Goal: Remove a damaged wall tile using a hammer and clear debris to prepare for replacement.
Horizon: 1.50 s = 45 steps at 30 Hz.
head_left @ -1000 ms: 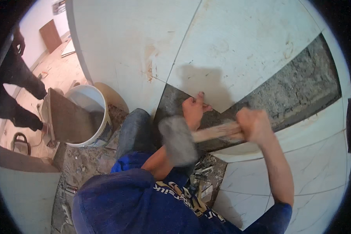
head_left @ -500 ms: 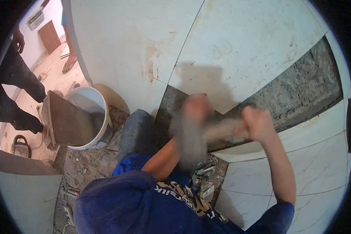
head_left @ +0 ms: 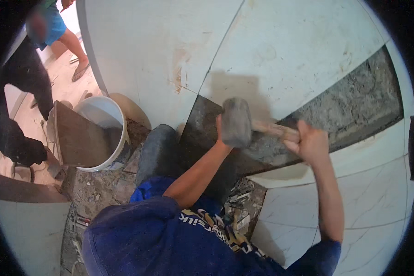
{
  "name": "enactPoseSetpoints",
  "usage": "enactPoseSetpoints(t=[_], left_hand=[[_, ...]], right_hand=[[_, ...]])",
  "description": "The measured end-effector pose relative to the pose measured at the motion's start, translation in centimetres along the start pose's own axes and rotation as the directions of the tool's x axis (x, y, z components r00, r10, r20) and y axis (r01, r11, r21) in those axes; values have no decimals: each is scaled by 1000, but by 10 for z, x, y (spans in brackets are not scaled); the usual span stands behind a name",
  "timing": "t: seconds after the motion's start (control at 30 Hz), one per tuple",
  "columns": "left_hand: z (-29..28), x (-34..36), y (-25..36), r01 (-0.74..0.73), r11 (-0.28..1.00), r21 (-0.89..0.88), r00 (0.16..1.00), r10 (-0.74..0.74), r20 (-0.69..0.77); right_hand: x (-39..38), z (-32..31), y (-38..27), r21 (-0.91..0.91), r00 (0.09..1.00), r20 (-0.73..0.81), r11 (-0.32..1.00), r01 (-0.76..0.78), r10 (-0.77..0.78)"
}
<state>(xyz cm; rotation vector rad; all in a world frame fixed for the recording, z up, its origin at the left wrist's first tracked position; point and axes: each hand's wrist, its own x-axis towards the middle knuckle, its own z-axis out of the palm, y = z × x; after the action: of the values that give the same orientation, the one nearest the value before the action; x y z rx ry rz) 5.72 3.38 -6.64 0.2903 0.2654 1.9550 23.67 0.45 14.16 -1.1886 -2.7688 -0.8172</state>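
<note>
Lettering (head_left: 198, 224) on shirt (head_left: 140, 234), mallet (head_left: 237, 123) in hand (head_left: 313, 141)

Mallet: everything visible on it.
The mallet has a thick, blocky dark-grey head, rubber-like in look, with paler scuffs, and a stained, wooden-looking handle. It sits near mid-picture, handle running right and slightly down from the head into the right hand, which grips it. The head covers much of the left hand; whether they touch can't be told.

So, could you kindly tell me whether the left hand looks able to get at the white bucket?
Probably not directly: in this view the person's bent knee lies between the left hand and the white bucket.
</note>
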Motion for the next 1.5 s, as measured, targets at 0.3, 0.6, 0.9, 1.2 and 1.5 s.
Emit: enactPoseSetpoints(t=[0.3, 0.6, 0.9, 1.2, 1.5], left_hand=[[12, -7, 10, 211, 863, 459, 975, -154, -158], [16, -6, 13, 161, 852, 497, 986, -161, -43], [14, -8, 12, 101, 865, 492, 989, -143, 48], [29, -13, 19, 193, 813, 550, 981, -143, -132], [24, -16, 16, 133, 859, 494, 990, -137, -30]], right_hand=[[-61, 50, -35, 612, 922, -110, 756, -231, 371], [-78, 112, -201, 528, 530, 593, -790, 312, 606], [-62, 113, -183, 668, 510, 556, -718, 195, 656], [-28, 46, -93, 660, 597, 180, -546, 516, 782], [-19, 30, -84, 926, 615, 184, -345, 154, 767]])
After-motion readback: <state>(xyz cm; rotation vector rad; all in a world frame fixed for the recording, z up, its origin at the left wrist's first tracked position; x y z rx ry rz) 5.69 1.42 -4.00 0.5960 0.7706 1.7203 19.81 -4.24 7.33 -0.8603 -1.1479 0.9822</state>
